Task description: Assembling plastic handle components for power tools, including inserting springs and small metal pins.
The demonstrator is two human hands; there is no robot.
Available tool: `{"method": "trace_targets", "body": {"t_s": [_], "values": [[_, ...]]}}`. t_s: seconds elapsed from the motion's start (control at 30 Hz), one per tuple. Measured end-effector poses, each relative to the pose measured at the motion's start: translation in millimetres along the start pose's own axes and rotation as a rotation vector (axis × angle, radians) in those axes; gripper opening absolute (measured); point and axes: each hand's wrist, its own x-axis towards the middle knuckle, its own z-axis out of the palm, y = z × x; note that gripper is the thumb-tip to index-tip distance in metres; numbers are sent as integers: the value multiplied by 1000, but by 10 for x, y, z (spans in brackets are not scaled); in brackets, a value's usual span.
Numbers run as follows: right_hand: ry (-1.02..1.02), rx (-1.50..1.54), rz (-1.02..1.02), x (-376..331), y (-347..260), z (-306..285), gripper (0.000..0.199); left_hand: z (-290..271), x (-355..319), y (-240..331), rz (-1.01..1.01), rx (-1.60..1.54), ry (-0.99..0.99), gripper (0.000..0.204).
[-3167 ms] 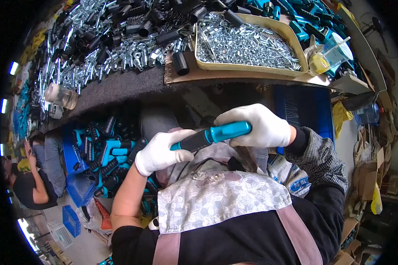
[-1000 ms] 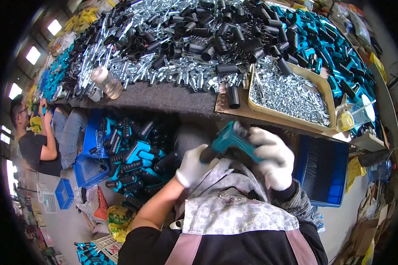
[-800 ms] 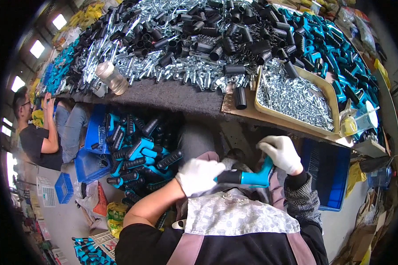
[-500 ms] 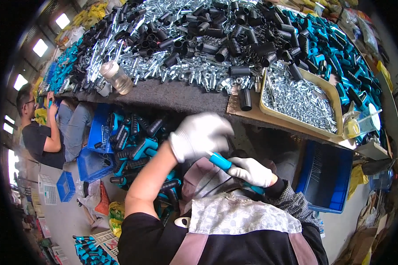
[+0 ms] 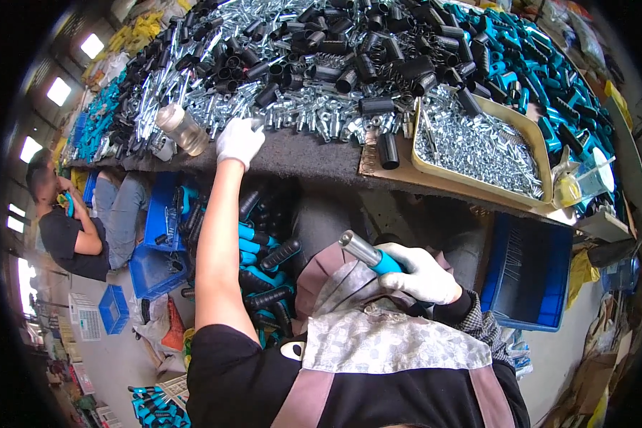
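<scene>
The fingers of the white-gloved right hand [image 5: 419, 274] are wrapped around a teal tool body [image 5: 388, 263], held above the lap, with a silver metal tube [image 5: 359, 247] projecting from its end up and to the left. The gloved left hand [image 5: 241, 141] is stretched out to the bench, its fingertips at the near edge of a heap of shiny metal fittings [image 5: 321, 118] (whether they grip one of these, I cannot tell). Just beside that hand, a clear jar with a pale lid [image 5: 182, 129] leans over. A dark mat [image 5: 307, 153] lines the bench's front, and black cylindrical sleeves [image 5: 346, 80] are piled among the metal. Farther right stand a lone black sleeve [image 5: 387, 151] and a yellowish tray [image 5: 471, 180] full of small silver pieces, with teal parts [image 5: 542, 78] heaped behind it. Below the bench, teal-and-black handles [image 5: 267, 278] lie piled near the left forearm, and a blue bin [image 5: 528, 285] sits beyond the right one. At far left, a co-worker in a dark shirt [image 5: 71, 235] sits by the bench.
</scene>
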Motion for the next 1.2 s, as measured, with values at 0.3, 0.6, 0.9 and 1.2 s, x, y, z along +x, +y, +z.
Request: {"method": "trace_targets", "body": {"t_s": [0.3, 0.6, 0.9, 1.2], "values": [[221, -118, -242, 23, 79, 45, 61, -13, -646, 273, 89, -442, 140, 25], [434, -574, -193, 5, 151, 58, 54, -379, -1962, 1177, 173, -1166, -488, 21], [460, -846, -215, -90, 199, 48, 57, -302, -2019, 1150, 270, -1001, -570, 23], [430, -846, -219, -153, 186, 7, 56, -361, -2040, 1261, 353, -951, -543, 18]]}}
